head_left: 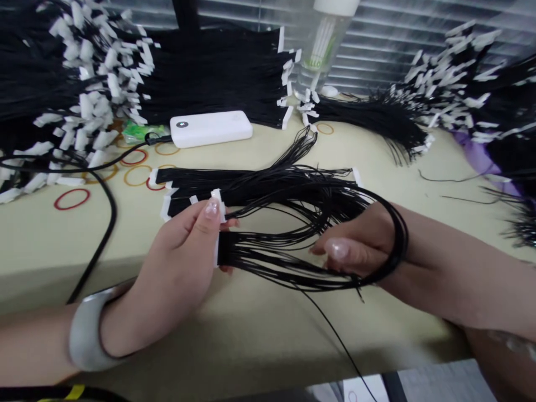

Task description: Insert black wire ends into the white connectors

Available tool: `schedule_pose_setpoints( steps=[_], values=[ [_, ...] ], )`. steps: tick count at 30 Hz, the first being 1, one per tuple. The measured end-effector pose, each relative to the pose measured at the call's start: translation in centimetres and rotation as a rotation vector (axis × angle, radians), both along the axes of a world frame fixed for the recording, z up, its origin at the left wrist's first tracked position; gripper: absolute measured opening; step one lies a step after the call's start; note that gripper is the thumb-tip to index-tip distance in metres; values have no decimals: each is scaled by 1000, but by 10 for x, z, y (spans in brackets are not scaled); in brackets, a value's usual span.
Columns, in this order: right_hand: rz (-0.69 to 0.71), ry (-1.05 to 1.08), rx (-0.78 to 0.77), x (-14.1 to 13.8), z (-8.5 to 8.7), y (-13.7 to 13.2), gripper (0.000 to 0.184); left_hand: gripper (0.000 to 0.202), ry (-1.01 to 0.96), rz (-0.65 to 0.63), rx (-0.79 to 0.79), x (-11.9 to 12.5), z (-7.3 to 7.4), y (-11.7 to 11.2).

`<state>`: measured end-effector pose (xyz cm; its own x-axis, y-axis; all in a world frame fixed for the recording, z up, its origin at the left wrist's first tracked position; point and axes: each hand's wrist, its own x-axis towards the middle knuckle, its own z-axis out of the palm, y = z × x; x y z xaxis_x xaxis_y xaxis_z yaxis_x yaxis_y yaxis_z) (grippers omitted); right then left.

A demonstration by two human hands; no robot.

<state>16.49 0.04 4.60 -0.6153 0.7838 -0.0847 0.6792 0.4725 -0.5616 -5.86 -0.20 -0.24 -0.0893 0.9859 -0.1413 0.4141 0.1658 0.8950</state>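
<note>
My left hand, with a grey band on its wrist, pinches the white connector end of a black wire bundle. Thumb on top, it holds a small white connector beside the wider one. From there the wires run right and loop back over my right wrist. My right hand sits inside that loop, its fingers curled around part of the wires; what lies under the fingers is hidden. Just behind both hands, more black wires with white ends lie flat on the table. One loose wire hangs over the front edge.
A white power bank with a black cable lies behind my left hand. Rubber bands are scattered at left. Large stacks of black wires line the back, near a clear bottle. More wire bundles stand at right.
</note>
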Motion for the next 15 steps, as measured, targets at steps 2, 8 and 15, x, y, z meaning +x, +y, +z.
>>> schedule_pose_setpoints(
  steps=[2,8,15],
  values=[
    [101,7,-170,-4,0,-1,31,32,16,-13,11,0,1,0],
    [154,63,-136,-25,-16,0,21,31,124,-169,74,0,3,-3],
    [63,216,-207,-42,-26,-11,20,26,260,-341,180,-2,4,-11]
  ],
)
